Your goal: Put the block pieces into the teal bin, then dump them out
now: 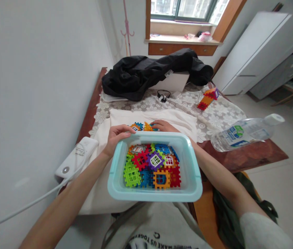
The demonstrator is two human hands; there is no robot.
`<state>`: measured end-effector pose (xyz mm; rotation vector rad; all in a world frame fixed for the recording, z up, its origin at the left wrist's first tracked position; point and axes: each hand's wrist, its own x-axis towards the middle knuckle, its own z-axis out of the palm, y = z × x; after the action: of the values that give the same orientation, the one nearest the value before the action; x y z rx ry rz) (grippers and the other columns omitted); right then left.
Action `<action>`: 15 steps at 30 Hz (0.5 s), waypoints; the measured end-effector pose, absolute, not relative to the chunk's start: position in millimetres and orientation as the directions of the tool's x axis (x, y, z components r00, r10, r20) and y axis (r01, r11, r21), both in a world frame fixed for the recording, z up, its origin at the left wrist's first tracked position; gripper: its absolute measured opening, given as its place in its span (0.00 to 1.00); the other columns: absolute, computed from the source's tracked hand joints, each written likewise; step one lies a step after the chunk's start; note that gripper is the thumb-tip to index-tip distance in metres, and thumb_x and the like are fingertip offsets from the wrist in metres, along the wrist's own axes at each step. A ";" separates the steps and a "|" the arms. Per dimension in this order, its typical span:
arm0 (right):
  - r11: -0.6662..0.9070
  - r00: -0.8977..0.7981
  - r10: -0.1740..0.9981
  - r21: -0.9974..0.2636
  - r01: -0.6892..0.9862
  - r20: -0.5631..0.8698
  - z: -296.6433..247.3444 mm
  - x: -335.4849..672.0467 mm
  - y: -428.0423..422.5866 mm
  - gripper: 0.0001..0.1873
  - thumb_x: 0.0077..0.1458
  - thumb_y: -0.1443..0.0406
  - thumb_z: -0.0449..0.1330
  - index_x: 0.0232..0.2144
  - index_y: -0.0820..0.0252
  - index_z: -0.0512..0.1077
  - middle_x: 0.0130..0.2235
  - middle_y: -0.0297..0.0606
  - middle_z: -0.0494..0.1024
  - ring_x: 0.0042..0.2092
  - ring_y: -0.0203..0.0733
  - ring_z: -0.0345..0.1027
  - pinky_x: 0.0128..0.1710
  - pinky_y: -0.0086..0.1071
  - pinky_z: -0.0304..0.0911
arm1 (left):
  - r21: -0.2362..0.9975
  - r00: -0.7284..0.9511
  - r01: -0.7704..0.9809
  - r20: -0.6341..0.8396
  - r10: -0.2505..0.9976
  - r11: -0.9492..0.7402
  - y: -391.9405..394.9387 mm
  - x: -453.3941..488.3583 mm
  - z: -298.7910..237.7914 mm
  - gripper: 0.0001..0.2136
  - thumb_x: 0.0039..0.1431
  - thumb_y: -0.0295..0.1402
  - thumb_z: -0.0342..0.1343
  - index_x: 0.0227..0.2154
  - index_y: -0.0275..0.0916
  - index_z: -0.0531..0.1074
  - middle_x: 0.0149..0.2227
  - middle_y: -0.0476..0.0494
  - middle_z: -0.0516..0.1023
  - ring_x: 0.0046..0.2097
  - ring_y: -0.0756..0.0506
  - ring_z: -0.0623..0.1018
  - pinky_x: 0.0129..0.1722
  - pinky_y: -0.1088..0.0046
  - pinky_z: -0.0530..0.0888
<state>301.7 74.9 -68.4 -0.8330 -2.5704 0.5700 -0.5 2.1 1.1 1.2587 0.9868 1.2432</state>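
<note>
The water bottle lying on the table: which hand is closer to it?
Right. The right hand lies left of the water bottle, beyond the tub; the left hand is farther left.

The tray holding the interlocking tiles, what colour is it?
The tray is pale turquoise, a light blue-green plastic, shown best in the head view.

Table (252,155) — lace cloth (221,114), black jacket (146,74), bottle (242,133), white cloth (177,119) on it.
</note>
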 end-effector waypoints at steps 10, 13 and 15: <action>0.726 -0.702 0.667 -0.432 0.535 0.250 -72.0 301.2 79.7 0.24 0.63 0.55 0.65 0.57 0.60 0.75 0.60 0.53 0.78 0.61 0.60 0.69 0.64 0.55 0.63 | 0.989 0.111 -0.110 0.115 0.987 -0.102 2.0 0.2 1.4 0.05 0.44 0.34 0.69 0.26 0.41 0.88 0.28 0.45 0.86 0.29 0.47 0.78 0.30 0.74 0.71; 0.686 -0.647 0.708 -0.492 0.536 0.282 -73.3 305.1 76.0 0.23 0.60 0.55 0.66 0.53 0.61 0.74 0.54 0.51 0.80 0.56 0.58 0.71 0.60 0.52 0.66 | 0.988 0.115 -0.110 0.119 0.986 -0.107 1.9 -0.2 1.7 0.05 0.44 0.33 0.68 0.26 0.41 0.88 0.28 0.45 0.87 0.29 0.47 0.78 0.31 0.74 0.72; 0.643 -0.592 0.746 -0.563 0.520 0.305 -73.5 309.1 71.6 0.28 0.58 0.55 0.67 0.57 0.60 0.72 0.56 0.49 0.78 0.56 0.57 0.71 0.59 0.50 0.66 | 0.988 0.115 -0.109 0.122 0.986 -0.109 1.6 0.1 2.5 0.06 0.44 0.33 0.68 0.26 0.40 0.88 0.28 0.45 0.87 0.29 0.47 0.78 0.31 0.73 0.72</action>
<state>309.1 71.6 -73.5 -0.9862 -2.3406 0.5751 0.1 1.6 2.5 1.2715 0.9869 1.2481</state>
